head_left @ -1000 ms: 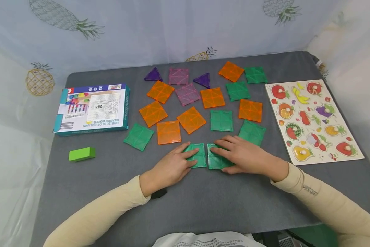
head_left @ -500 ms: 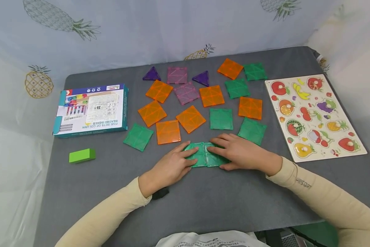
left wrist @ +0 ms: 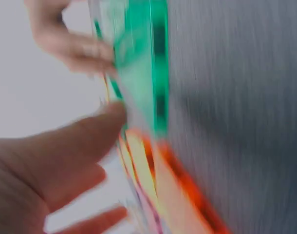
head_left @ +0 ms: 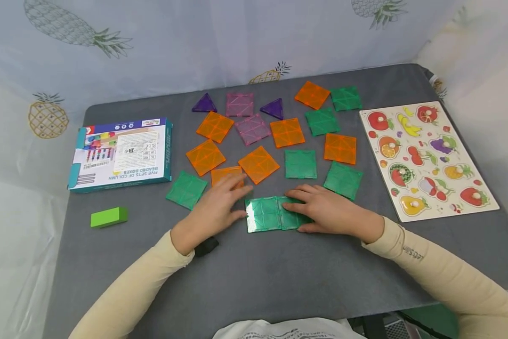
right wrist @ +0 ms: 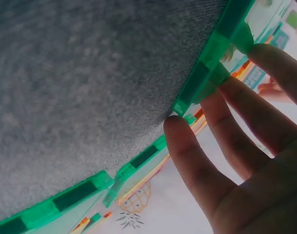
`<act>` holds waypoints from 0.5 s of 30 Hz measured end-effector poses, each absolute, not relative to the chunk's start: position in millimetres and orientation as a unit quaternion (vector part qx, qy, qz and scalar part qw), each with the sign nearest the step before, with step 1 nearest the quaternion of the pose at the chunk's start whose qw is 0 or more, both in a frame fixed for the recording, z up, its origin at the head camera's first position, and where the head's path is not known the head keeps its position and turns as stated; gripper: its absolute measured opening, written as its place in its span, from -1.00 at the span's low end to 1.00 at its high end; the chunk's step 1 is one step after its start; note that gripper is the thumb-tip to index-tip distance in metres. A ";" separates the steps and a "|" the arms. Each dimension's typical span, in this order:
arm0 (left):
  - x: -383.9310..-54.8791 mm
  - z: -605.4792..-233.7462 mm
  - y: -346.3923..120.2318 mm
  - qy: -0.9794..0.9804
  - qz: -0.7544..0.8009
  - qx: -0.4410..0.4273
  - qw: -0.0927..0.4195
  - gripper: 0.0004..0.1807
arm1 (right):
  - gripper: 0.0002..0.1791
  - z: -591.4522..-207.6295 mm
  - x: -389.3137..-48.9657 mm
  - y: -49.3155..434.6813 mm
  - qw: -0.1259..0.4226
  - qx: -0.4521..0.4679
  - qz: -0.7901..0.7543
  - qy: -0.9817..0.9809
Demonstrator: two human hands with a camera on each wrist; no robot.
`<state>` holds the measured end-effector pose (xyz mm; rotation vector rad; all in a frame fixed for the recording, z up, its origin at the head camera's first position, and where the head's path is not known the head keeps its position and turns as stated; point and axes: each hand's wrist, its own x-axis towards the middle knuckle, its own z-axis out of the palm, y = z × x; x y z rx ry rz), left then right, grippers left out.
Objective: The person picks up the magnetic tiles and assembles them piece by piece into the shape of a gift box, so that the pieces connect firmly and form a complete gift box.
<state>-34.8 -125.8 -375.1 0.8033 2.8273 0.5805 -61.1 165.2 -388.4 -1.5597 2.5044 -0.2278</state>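
Note:
Two green square tiles lie edge to edge on the table before the person: a left green tile [head_left: 263, 214] and a right green tile [head_left: 289, 217]. My right hand [head_left: 327, 210] rests its fairly straight fingers on the right tile, its thumb [right wrist: 185, 151] at the tile's corner; the palm side of that tile is partly hidden. Off to the left, my left hand [head_left: 211, 207] hovers with loose, spread fingers, its thumb near the left tile's edge but apart from it. Those fingers partly cover an orange square tile [head_left: 220, 175] behind them. The left wrist view is blurred.
Several orange, green, pink and purple tiles lie farther back, including a green tile [head_left: 300, 164] and a purple triangle [head_left: 205, 103]. A boxed bead set [head_left: 122, 155] and a green block [head_left: 108, 217] stand left. A fruit puzzle board [head_left: 429, 160] lies right.
My right hand slid the right green tile left against the other tile. My left hand then came off the left tile and moved left and away from me, over the orange tile.

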 end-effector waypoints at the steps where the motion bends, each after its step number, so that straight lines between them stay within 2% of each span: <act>1: -39.7 -373.6 -130.7 0.947 0.194 0.244 0.071 -0.34 | -0.31 -388.6 -61.0 165.0 0.091 -0.524 -0.078 0.843; 6: -55.5 -374.3 -150.3 0.967 0.167 0.159 0.106 -0.26 | -0.31 -389.8 -61.5 164.0 0.090 -0.525 -0.081 0.842; 10: -55.9 -376.6 -154.3 0.970 0.147 0.156 0.115 -0.32 | -0.41 -387.4 -68.2 164.1 0.093 -0.515 -0.095 0.846; 15: -57.9 -373.8 -146.4 0.972 0.137 0.157 0.109 -0.38 | -0.51 -380.8 -91.8 169.8 0.053 -0.464 -0.121 0.876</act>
